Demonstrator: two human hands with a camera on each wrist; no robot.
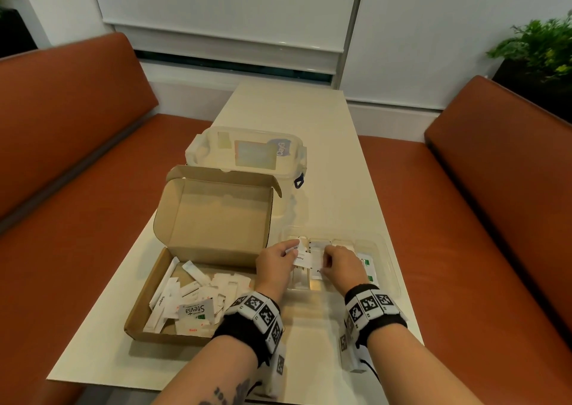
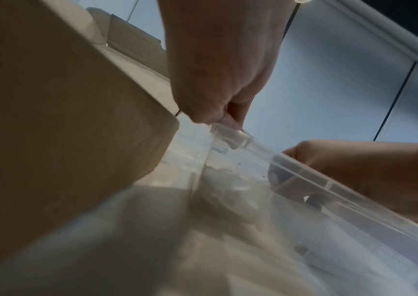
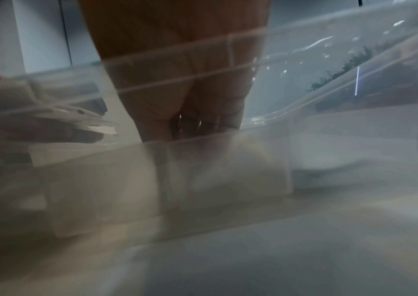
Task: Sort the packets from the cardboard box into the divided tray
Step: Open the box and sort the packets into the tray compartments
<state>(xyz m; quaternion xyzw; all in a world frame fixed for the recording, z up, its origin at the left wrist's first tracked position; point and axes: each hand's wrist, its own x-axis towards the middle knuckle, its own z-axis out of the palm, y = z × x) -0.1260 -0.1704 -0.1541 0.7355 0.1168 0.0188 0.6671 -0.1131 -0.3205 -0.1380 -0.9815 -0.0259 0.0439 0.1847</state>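
The open cardboard box (image 1: 173, 284) on the left holds several white packets (image 1: 198, 299). Just right of it stands the clear divided tray (image 1: 383, 259). My left hand (image 1: 276, 262) hovers over the tray's left end and pinches a small bunch of white packets (image 1: 301, 257). My right hand (image 1: 342, 264) reaches down into a middle compartment, fingers curled onto a white packet (image 1: 317, 267) lying there. The left wrist view shows my left hand (image 2: 218, 80) above the tray wall (image 2: 299, 172), beside the box side (image 2: 63, 120). Seen through the tray wall (image 3: 329, 140), my right hand (image 3: 177, 90) points downward.
A clear lidded plastic tub (image 1: 247, 154) stands behind the box's raised lid (image 1: 216, 216). Packets with green marks (image 1: 368, 268) lie in the tray's right part. Orange bench seats (image 1: 77, 219) flank the narrow cream table (image 1: 334, 163). A plant (image 1: 538, 48) is at the far right.
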